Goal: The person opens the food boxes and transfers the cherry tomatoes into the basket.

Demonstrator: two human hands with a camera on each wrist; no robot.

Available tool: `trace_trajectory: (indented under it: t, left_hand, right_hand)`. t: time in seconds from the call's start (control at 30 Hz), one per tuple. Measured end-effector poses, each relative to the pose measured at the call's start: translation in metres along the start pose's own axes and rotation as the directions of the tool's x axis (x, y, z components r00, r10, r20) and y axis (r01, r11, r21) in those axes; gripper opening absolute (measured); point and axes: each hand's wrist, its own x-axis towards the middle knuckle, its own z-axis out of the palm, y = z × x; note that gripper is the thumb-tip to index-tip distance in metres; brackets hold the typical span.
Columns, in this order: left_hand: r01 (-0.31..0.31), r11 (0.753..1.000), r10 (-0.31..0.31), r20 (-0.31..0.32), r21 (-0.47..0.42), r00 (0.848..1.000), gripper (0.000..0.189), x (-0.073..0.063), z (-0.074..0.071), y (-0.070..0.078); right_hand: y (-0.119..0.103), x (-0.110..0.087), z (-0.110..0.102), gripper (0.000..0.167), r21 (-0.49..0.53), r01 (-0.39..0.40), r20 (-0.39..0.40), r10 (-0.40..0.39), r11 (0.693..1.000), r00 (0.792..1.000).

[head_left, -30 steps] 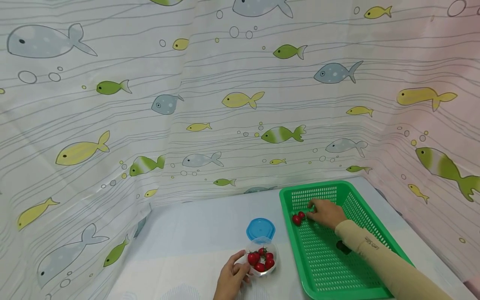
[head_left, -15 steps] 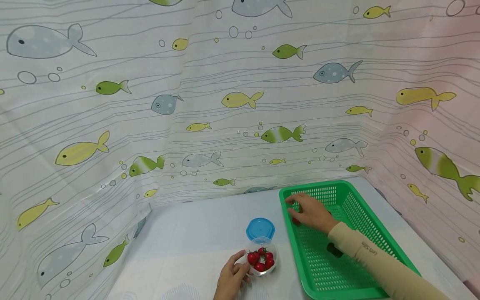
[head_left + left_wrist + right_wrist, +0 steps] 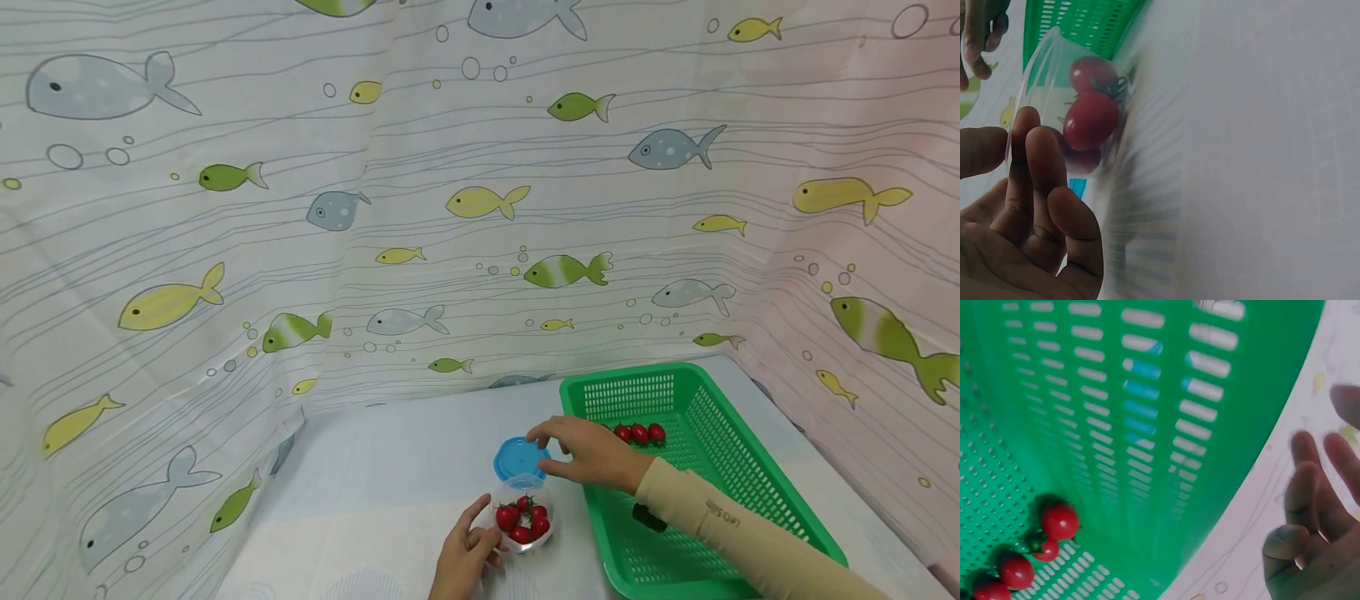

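My left hand [image 3: 465, 552] holds a small clear plastic container [image 3: 1054, 69] at its side; in the left wrist view the rim passes between thumb and fingers. Several red cherry tomatoes [image 3: 1091, 120] with green stems lie inside it. Over the blue lid [image 3: 516, 463], just behind the container, hovers my right hand [image 3: 596, 452], its fingers apart and nothing visible between them. A row of more cherry tomatoes [image 3: 640, 433] lies at the far end of the green basket [image 3: 604, 546]; the right hand partly hides it in the head view.
The perforated basket stands on the right of the white-covered table [image 3: 375, 467], its left wall between the container and the tomato row. A fish-patterned curtain [image 3: 480, 292] encloses the back and sides. A black device [image 3: 649, 517] sits under the right wrist.
My right hand has moved left out of the basket, over its wall, to above the blue lid. The row of tomatoes in the basket has come into view. My left hand stays at the container.
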Motion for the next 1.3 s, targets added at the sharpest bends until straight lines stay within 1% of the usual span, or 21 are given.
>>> trace_trajectory:
  t: [0.1, 0.2, 0.3, 0.47, 0.6, 0.73, 0.9, 1.03, 1.3]
  left_hand:
    - [-0.022, 1.0, 0.022, 0.016, -0.017, 1.0, 0.063, -0.001, -0.001, 0.001]
    - [-0.043, 0.999, 0.044, 0.03, -0.025, 0.999, 0.063, -0.002, -0.001, 0.001]
    - [-0.057, 0.998, 0.058, 0.038, -0.03, 0.998, 0.063, -0.002, -0.002, 0.0]
    - [-0.062, 0.997, 0.064, 0.049, -0.04, 0.997, 0.062, -0.001, -0.004, -0.002]
    - [-0.074, 0.997, 0.076, 0.055, -0.036, 0.996, 0.062, -0.001, -0.004, -0.002]
    - [-0.067, 0.997, 0.068, 0.05, -0.026, 0.996, 0.062, -0.002, -0.003, -0.002]
    - [-0.05, 0.998, 0.051, 0.046, -0.025, 0.998, 0.062, -0.003, -0.002, 0.0]
    - [-0.058, 0.998, 0.059, 0.052, -0.028, 0.997, 0.061, -0.003, -0.002, 0.0]
    - [-0.047, 0.999, 0.048, 0.05, -0.022, 0.998, 0.063, 0.0, -0.002, 0.001]
  right_hand:
    - [-0.007, 0.002, 0.004, 0.032, -0.017, 0.003, 0.089, -0.002, 1.0, 0.996]
    - [-0.013, 0.003, 0.008, 0.031, -0.008, -0.002, 0.156, 0.004, 1.0, 0.988]
    - [-0.019, 0.005, 0.011, 0.031, 0.002, -0.015, 0.205, 0.014, 1.0, 0.979]
    - [-0.024, 0.009, 0.017, 0.031, -0.011, -0.017, 0.257, 0.019, 1.0, 0.966]
    - [-0.027, 0.011, 0.022, 0.031, -0.023, 0.008, 0.288, -0.001, 1.0, 0.958]
    - [-0.029, 0.012, 0.026, 0.032, -0.038, 0.027, 0.304, -0.014, 0.999, 0.953]
    - [-0.031, 0.012, 0.032, 0.032, -0.04, 0.019, 0.329, -0.005, 0.999, 0.944]
    - [-0.03, 0.012, 0.038, 0.033, -0.043, 0.015, 0.354, 0.001, 0.999, 0.935]
    - [-0.024, 0.008, 0.048, 0.032, -0.027, 0.053, 0.356, -0.04, 0.998, 0.934]
